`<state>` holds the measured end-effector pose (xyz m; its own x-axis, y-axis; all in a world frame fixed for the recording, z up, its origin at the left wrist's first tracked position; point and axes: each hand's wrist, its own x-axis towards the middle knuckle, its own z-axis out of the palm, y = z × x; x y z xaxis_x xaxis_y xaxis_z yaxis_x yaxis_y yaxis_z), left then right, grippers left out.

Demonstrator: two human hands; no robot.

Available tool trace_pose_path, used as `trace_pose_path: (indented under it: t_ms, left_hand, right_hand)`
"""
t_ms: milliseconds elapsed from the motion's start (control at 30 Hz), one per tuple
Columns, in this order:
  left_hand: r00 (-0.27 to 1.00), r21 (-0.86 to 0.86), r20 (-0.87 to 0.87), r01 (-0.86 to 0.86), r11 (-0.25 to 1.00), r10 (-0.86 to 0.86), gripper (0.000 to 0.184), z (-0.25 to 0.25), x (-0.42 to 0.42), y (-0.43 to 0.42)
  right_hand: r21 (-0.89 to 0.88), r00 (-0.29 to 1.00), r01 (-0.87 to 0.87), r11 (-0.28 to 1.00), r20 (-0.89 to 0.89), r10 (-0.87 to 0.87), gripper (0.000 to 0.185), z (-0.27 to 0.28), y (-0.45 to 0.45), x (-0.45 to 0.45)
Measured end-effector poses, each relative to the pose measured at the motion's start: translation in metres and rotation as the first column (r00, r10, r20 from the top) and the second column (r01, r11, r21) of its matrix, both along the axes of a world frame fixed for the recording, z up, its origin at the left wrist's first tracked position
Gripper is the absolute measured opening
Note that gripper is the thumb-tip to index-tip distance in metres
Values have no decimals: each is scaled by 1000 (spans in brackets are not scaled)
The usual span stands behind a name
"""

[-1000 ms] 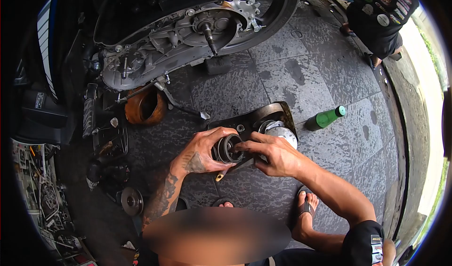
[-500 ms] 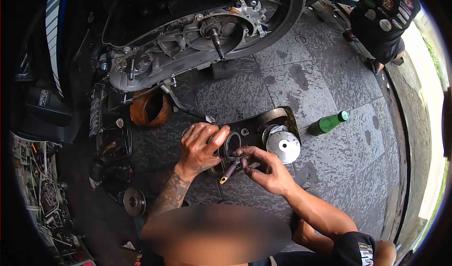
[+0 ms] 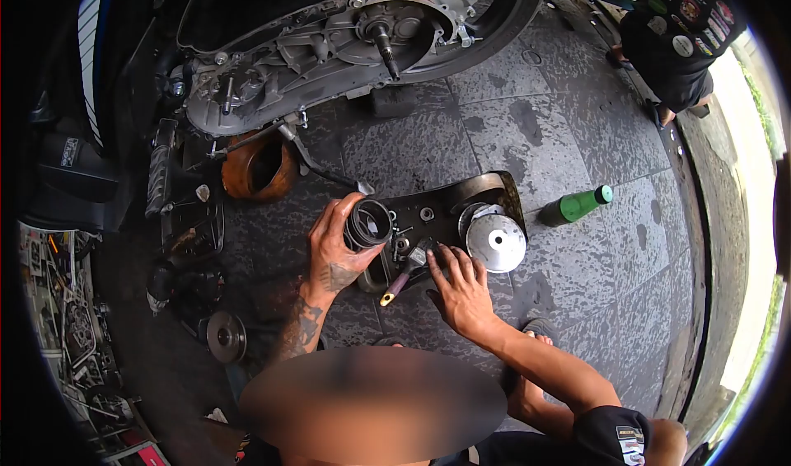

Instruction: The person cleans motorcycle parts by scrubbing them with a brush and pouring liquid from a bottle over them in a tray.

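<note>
My left hand [image 3: 334, 234] is wrapped round a dark, hollow cylindrical part [image 3: 368, 224], its round opening turned up. Below lies a long dark metal cover [image 3: 449, 219] holding small parts. A paintbrush [image 3: 397, 285] with a purple and yellow handle rests on its near side, bristles inward. My right hand [image 3: 463, 293] reaches over the cover beside the brush head, fingers stretched and lowered; its fingertips partly hide what lies beneath. A silvery round pulley-like disc [image 3: 496, 243] sits at the cover's right end, just right of my right hand. A small ring [image 3: 426, 214] lies on the cover.
A scooter's opened engine case [image 3: 305, 79] with a bare shaft spans the top, beside a wheel. An orange-brown pot [image 3: 259, 167] stands at left, a green bottle [image 3: 581, 205] at right. A metal disc [image 3: 226, 337] lies lower left. Another person [image 3: 671, 46] is at upper right.
My right hand has let go of the paintbrush, which now lies on the cover, and has flattened out. My left hand has moved the cylindrical part left and up, away from the right hand.
</note>
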<state>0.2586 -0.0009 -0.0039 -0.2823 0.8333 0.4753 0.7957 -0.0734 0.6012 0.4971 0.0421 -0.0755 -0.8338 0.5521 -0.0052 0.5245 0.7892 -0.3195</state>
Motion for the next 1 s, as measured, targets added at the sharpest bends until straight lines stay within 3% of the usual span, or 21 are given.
trace_pose_path:
  t_ms: [233,600,933,1000]
  left_hand:
    - [998,-72,63,6,997,-1,64,-9,5,-3]
    - [993,-74,113,-10,997,19,66,-17,1,-8]
    - [990,-85,128,-45,995,56,68,-19,-3,-13]
    - [991,-79,124,-40,996,50,68,-19,-2,-14]
  right_hand:
    - [0,995,-53,999,80,53,77,6,9,-2]
    - [-79,988,-99,992,110,108,75,20,5,13]
    - [-36,968,-173,984,180,177,73,25,7,26]
    - [-113,979,-147,983,125,161,66,36,9,26]
